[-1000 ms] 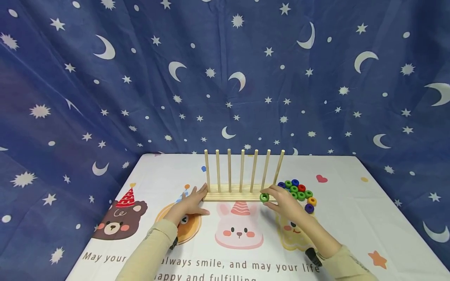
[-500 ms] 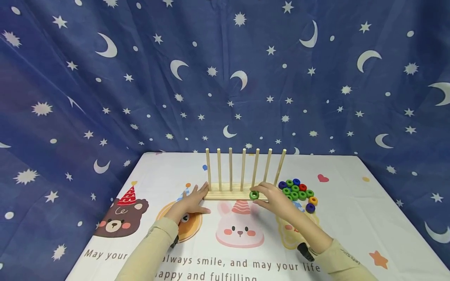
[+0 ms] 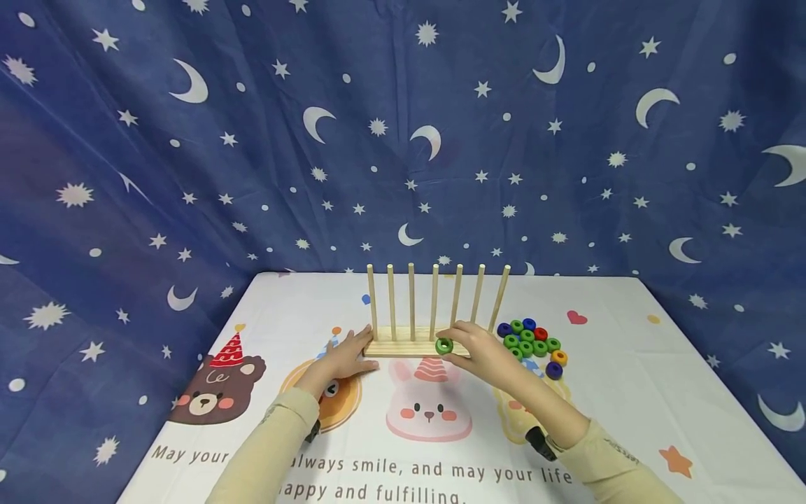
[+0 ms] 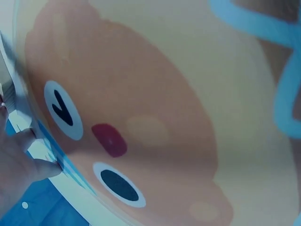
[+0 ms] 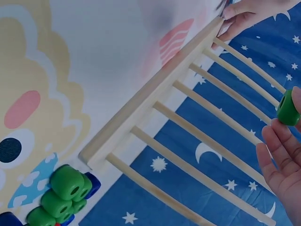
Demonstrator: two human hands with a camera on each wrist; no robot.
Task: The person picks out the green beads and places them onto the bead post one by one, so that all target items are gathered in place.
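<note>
head view: pinching a green ring [image 3: 443, 350] between the thumb and fingers of the right hand [image 3: 483, 352], clamped at the rim with the hole turned toward the camera; holding it off the pegs [image 3: 434, 301], by line of sight between the fourth and fifth from the left. in the right wrist view, seeing it near the peg tips, but cannot tell how near. laying the left hand [image 3: 343, 357] with fingers spread and thumb apart, touching the left end of the wooden base [image 3: 397, 349]. counting seven bare pegs, upright in one row on it. just beside its right end, finding a cluster of loose rings [image 3: 527, 353], mostly green, with blue and red among them, plus an orange ring [image 3: 559, 361] and a dark purple ring [image 3: 554, 374] at the near edge. farther out, seeing a white printed tablecloth [image 3: 611, 392] and a blue moon-and-star curtain [image 3: 378, 91].
</note>
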